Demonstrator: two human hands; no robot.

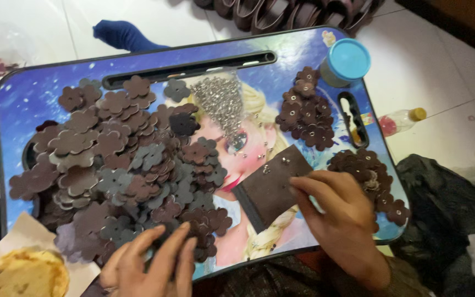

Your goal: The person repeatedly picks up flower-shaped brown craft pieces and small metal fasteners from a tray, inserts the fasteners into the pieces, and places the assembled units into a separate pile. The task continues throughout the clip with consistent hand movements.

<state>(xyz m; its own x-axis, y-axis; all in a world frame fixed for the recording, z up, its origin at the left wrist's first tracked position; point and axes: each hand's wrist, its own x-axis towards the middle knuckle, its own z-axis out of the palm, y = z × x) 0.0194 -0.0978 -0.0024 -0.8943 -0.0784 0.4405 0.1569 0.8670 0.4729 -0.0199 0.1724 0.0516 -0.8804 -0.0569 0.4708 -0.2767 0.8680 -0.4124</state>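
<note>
While the head view looks down on a blue picture-printed table (pixel 23 93), a dark brown block (pixel 270 187) is pinned flat near its front edge by the fingertips of the right hand (pixel 339 212), which is pressed on it rather than closed round it. The left hand (pixel 152 264) is laid open, fingers spread, on a large heap of brown flowers (pixel 116 165). Silver rivets (pixel 221 102) are piled at the centre, and a blue-lidded jar (pixel 344 61) is seen at the far right corner.
</note>
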